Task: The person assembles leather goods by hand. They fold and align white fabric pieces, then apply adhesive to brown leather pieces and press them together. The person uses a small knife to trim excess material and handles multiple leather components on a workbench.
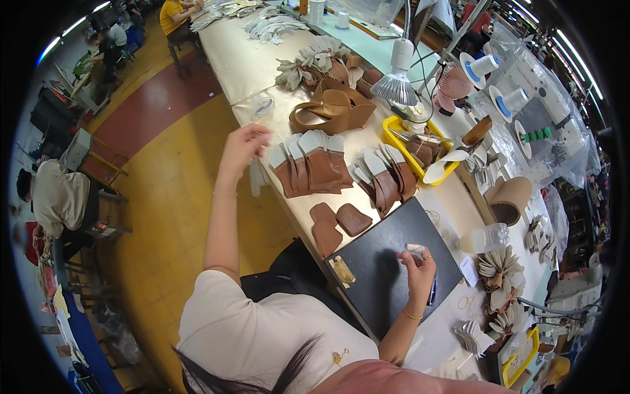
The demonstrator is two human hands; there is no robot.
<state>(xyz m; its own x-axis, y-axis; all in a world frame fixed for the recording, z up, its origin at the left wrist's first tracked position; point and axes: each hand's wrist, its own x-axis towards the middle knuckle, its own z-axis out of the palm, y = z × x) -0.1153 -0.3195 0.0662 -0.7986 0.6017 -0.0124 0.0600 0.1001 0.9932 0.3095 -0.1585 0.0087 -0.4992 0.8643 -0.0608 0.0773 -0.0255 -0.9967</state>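
The left hand [244, 143] is raised out over the bench's left edge, fingers loosely curled and blurred; whether it pinches anything cannot be told, though a pale strip [256, 177] hangs just below it, beside the nearest fan of leather pieces [310, 169]. The right hand [417, 270] rests on the black mat [387, 272], fingers drawn together around a small white piece [415, 249] pinched at the fingertips, near the mat's right side. The mat lies at an angle, its lower left corner jutting past the bench [243, 62] edge toward the person's lap; a gold tag [342, 270] sits by that corner. Three loose brown cut pieces [336, 225] lie between the mat's upper edge and the fans, two touching each other, the third just beside them. Two fans of brown pieces with pale tips stand behind: the left one, and a smaller one [384, 176] near the yellow tray [420, 150]. A brown bag [331, 108] sits farther back under the lamp [397, 79]. Right of the mat the bench is crowded: a clear bottle [485, 238], a brown leather tube [510, 199], stacks of folded pale pieces [500, 266]. The bare strip of bench far back and the yellow floor at the left are the open room.
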